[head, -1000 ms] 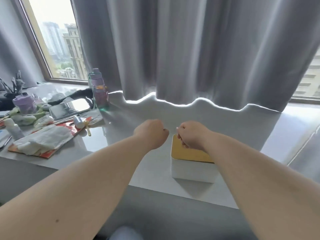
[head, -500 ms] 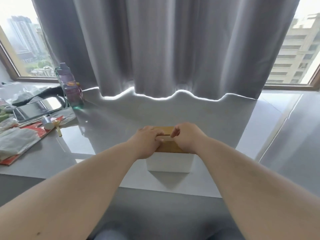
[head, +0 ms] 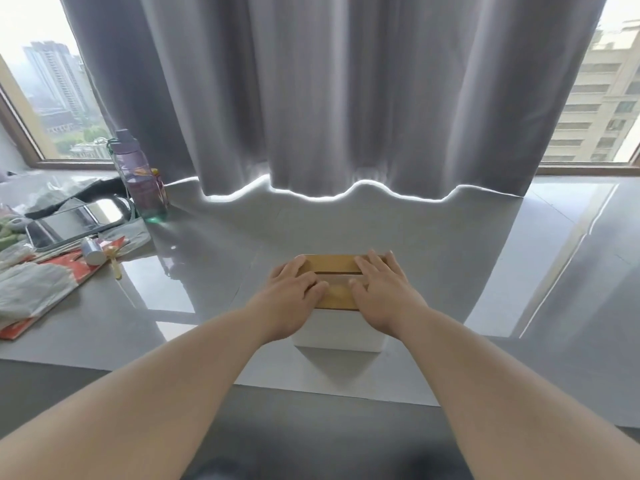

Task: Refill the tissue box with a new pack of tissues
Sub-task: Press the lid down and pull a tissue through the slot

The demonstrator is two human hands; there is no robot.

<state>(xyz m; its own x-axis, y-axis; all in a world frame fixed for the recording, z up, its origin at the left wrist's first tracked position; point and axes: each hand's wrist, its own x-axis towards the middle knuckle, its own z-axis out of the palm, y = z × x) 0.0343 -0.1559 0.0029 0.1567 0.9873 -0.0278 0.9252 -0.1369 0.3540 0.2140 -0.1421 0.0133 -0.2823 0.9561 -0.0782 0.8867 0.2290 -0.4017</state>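
A white tissue box (head: 337, 336) with a wooden slotted lid (head: 334, 263) stands on the grey sill in front of me. My left hand (head: 294, 289) lies flat on the lid's left end, fingers spread. My right hand (head: 382, 287) lies flat on the lid's right end, fingers apart. Both palms press down on the lid; neither hand holds anything. No tissue shows through the slot. No new tissue pack is in view.
A purple water bottle (head: 140, 176) stands at the back left. Left of it lie a tablet (head: 65, 223), a red-edged packet with white cloth (head: 38, 289) and a small tube (head: 91, 251). A grey curtain (head: 329, 91) hangs behind the box.
Both hands went from closed fists at the lid's middle to flat, spread palms on its two ends. The view has shifted right and centred on the box.
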